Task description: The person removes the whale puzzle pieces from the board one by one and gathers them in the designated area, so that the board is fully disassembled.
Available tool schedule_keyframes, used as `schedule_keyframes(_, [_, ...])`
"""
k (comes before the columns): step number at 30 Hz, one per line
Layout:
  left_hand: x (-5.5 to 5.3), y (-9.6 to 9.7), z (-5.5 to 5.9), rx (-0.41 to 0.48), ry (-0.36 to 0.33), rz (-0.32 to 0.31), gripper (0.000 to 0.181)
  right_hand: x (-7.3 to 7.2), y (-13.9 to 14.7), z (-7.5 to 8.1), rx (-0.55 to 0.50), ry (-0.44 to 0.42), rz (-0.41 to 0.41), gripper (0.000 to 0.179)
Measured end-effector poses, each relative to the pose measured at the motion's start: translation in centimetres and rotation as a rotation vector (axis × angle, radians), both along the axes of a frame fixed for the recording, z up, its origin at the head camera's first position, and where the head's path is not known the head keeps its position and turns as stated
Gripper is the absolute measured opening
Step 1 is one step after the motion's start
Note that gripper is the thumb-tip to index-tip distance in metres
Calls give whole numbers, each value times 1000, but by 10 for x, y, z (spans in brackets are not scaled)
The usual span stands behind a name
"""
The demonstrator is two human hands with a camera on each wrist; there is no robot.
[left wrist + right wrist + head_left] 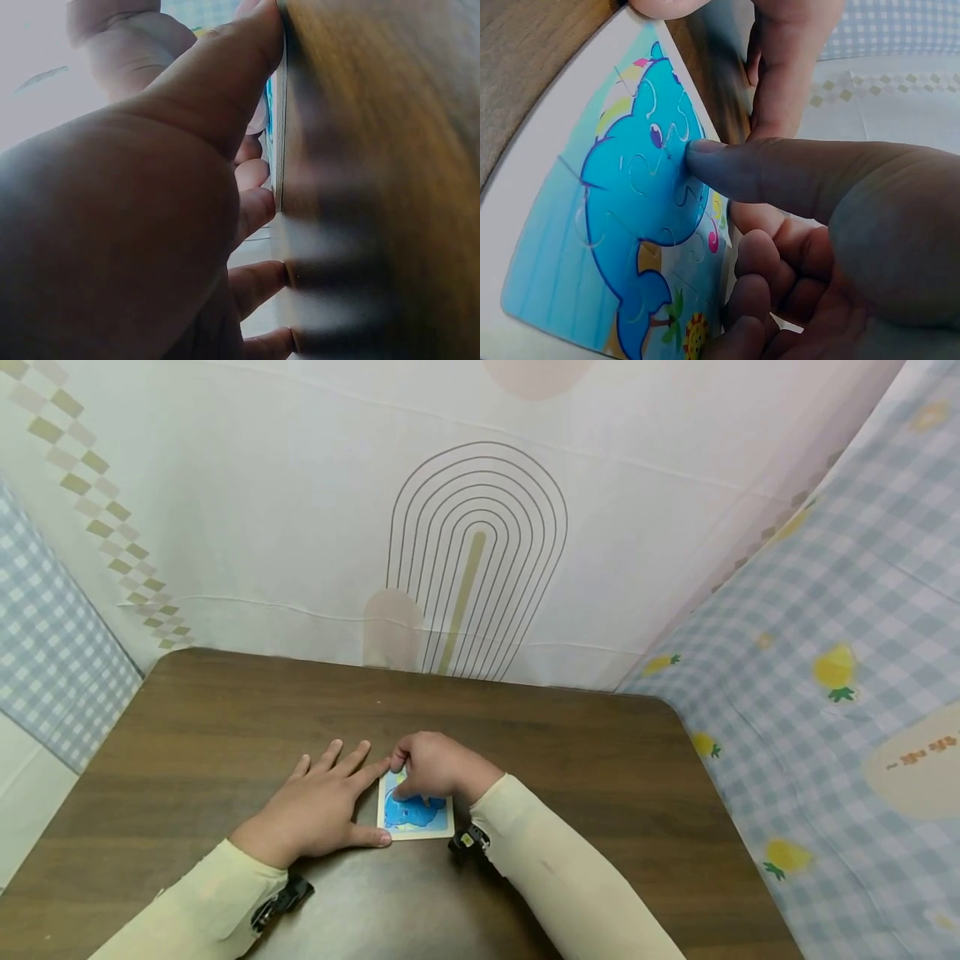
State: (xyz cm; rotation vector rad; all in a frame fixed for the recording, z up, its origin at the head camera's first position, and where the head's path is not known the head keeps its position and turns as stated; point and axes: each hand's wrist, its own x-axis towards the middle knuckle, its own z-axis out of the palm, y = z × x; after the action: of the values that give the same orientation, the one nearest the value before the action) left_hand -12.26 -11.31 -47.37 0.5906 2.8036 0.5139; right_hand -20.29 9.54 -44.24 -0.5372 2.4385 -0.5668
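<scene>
A small square jigsaw puzzle (412, 817) with a pale border lies flat on the brown table. Its picture is a blue dolphin (641, 161) above a palm tree and a smiling sun, crossed by the cut lines of fitted pieces. My left hand (318, 810) rests with spread fingers at the puzzle's left side, thumb at the near left corner, index finger by the far left corner. Over the puzzle's far part is my right hand (433, 768); its straight thumb (742, 169) presses on the dolphin, while the other fingers bend loosely along the edge.
The brown wooden table (600, 827) reaches back to a white patterned cloth (300, 527). A blue checked cloth (810, 752) with lemon prints hangs along the right side, another checked cloth (52, 627) at left. Each wrist carries a small black camera (281, 902).
</scene>
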Motion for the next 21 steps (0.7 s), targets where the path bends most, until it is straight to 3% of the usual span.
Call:
schedule_keyframes(11, [-1, 0, 1, -5, -6, -1, 111, 0, 0, 0, -7, 17, 18, 22])
schedule_keyframes(17, [-2, 0, 0, -9, -7, -3, 111, 5, 1, -3, 14, 137, 96, 16])
schedule_keyframes(21, [-2, 0, 0, -7, -6, -5, 110, 7, 3, -5, 28, 170, 71, 27])
